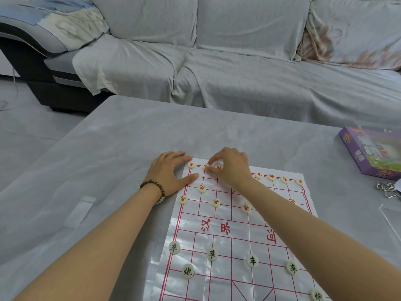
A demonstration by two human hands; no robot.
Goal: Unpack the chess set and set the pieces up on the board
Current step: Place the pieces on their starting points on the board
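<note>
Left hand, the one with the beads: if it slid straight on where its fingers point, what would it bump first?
Probably the red-lettered corner piece, just past the fingertips of the left hand. Whether they already touch it is unclear.

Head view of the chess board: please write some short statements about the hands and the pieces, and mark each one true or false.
1. The right hand pinches a red piece on the far row of the board. True.
2. The left hand holds the purple box. False: it rests flat at the far left corner of the board; the purple box lies apart, at the right of the table.
3. The near pieces bear black characters. True.
4. The left wrist is bare. False: it wears a bead bracelet.
</note>
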